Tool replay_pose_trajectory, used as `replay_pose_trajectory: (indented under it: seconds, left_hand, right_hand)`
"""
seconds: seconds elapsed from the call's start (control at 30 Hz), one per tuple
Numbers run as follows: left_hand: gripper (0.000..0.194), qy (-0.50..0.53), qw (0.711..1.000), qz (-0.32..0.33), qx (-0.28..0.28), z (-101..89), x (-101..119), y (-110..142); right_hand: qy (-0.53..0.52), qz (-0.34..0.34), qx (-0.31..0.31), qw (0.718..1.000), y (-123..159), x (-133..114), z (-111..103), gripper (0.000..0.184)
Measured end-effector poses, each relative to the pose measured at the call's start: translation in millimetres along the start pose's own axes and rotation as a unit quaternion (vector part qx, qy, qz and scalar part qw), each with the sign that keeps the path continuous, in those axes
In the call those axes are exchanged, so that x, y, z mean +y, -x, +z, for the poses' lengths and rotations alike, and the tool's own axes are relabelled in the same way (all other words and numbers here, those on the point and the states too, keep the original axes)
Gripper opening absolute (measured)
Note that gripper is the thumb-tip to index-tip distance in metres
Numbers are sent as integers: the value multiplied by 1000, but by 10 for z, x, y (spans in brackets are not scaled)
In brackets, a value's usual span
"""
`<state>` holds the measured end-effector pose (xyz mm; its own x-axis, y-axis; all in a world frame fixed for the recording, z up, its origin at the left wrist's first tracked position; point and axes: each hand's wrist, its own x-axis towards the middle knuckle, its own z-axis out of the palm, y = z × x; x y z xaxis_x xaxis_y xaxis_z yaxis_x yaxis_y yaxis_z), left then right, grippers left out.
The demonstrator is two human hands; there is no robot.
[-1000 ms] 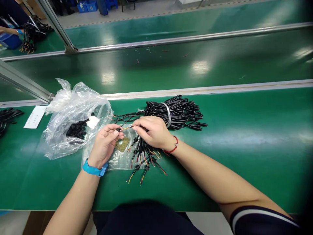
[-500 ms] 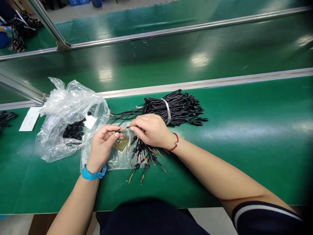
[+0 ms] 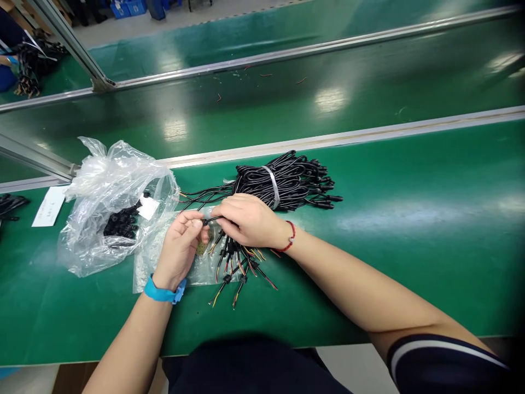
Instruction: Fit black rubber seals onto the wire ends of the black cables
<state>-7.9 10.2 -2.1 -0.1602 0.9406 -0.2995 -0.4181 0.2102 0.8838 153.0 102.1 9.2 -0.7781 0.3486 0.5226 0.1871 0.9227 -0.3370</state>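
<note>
My left hand [image 3: 182, 243], a blue band at its wrist, pinches a small black plastic part [image 3: 205, 222] at the end of a black cable [image 3: 215, 219]. The part sits around the cable; the coloured wire ends are hidden by my left fingers. Just to the right, my right hand [image 3: 246, 219] is closed on that same cable. Beneath my hands, several cable ends with black parts and bare red and yellow wires [image 3: 232, 268] fan out. Behind my right hand lies a bundle of coiled black cables [image 3: 283, 178], tied with a pale band.
A clear plastic bag [image 3: 110, 208] at the left holds small black parts [image 3: 122, 221]. A flat clear bag [image 3: 151, 268] with a brownish piece [image 3: 202, 246] lies under my hands. A white paper slip [image 3: 49, 206] is farther left. A metal rail [image 3: 348, 135] edges the green table.
The black part has slid along the cable past the red and yellow wires onto the black sheath. My left hand has moved slightly right, closer to my right hand.
</note>
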Motion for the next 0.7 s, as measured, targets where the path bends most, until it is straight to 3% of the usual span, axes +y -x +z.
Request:
replay_pose_trajectory:
  seconds: [0.13, 0.37, 0.7]
  left_hand:
    - [21, 19, 999, 29, 11, -22, -8, -19]
    - [17, -119, 978, 167, 43, -51, -56, -30]
    - [13, -257, 923, 284, -32, -78, 8, -19]
  right_hand:
    - [18, 10, 4, 1000, 16, 13, 20, 23]
    - [44, 5, -29, 999, 2, -12, 12, 27]
    - [-38, 33, -39, 998, 1, -24, -46, 21]
